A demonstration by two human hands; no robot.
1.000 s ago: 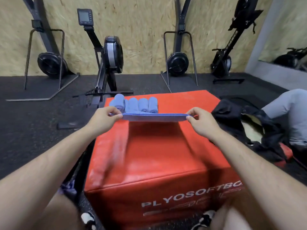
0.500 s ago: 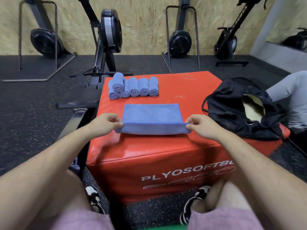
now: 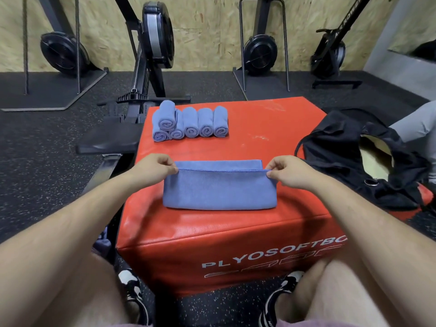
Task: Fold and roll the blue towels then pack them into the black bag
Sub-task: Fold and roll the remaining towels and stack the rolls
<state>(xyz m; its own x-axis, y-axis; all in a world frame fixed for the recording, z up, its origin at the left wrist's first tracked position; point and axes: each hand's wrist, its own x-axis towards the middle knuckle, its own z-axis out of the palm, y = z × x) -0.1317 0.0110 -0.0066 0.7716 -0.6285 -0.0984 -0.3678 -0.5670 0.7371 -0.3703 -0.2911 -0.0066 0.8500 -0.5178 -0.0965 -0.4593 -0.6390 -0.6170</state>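
A blue towel (image 3: 219, 192) lies folded on the red foam box (image 3: 259, 142). My left hand (image 3: 153, 167) pinches its upper left corner and my right hand (image 3: 286, 172) pinches its upper right corner, holding the top layer's edge over the far half. Several rolled blue towels (image 3: 191, 122) lie side by side at the box's far left, one stacked on top. The black bag (image 3: 349, 161) sits open on the box's right side, its pale lining showing.
Rowing machines (image 3: 153, 43) stand on the black rubber floor ahead, along a chipboard wall. A person's grey-clad leg (image 3: 415, 123) is at the right edge behind the bag. My knees and shoes frame the box's front.
The towel was held stretched in the air, then laid flat on the box. Both hands have now brought its near edge up and away, folding it over itself.
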